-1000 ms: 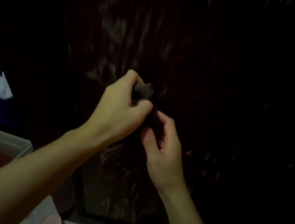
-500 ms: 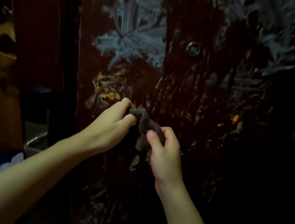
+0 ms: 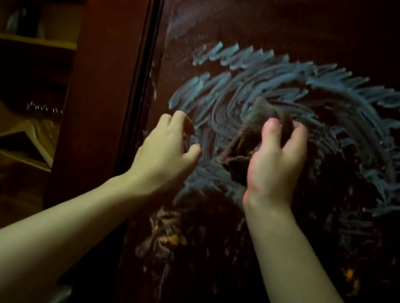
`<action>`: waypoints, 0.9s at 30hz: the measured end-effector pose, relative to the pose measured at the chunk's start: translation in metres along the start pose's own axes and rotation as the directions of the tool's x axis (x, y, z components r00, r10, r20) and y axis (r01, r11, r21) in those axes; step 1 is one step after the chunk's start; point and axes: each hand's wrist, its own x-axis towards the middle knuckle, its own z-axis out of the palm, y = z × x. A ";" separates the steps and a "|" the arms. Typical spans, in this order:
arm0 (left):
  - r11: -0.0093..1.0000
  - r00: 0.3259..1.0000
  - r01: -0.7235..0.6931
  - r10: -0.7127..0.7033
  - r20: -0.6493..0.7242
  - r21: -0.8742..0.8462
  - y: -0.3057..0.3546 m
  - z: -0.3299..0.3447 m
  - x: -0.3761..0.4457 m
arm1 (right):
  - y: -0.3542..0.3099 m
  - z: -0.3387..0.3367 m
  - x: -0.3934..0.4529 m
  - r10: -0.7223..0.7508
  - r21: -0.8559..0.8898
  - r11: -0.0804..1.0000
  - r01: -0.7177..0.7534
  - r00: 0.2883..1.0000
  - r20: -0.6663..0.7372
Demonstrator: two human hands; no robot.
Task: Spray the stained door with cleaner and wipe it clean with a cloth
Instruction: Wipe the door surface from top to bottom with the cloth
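While pale blue smears are spreading in swirls across the upper centre and right of the frame, the right hand is gripping a bunched dark cloth and pressing it against the dark brown door, its fingers curled over the wad; the left hand is hovering just left of the cloth, holding nothing, fingers loosely bent near the smears; orange specks are showing on the door at lower centre; dim shelves are sitting at the far left.
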 end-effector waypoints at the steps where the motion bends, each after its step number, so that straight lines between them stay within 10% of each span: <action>1: 0.999 0.998 -0.021 0.023 -0.065 0.026 -0.006 -0.006 0.012 | -0.001 0.013 0.008 -0.153 -0.113 0.981 0.157 0.987 0.047; 5: 0.982 0.978 -0.090 0.119 -0.172 0.166 -0.036 -0.019 0.050 | 0.018 0.070 0.027 -0.435 -0.347 0.748 0.566 0.812 0.389; 12: 0.974 0.949 -0.143 0.185 -0.253 0.176 -0.071 -0.022 0.083 | 0.044 0.144 0.032 -0.329 -0.348 0.497 0.795 0.544 0.772; 16: 0.938 0.946 -0.229 0.277 -0.169 0.259 -0.073 -0.026 0.093 | 0.041 0.139 0.072 -0.475 -0.460 0.272 0.845 0.534 0.700; 21: 0.888 0.943 -0.272 0.323 -0.081 0.370 -0.083 -0.024 0.105 | 0.019 0.115 0.103 -0.231 -0.795 0.250 0.552 0.832 0.505; 27: 0.905 0.932 -0.281 0.336 -0.133 0.319 -0.098 -0.029 0.120 | 0.024 0.153 0.073 -0.204 -0.342 0.048 0.938 0.345 0.916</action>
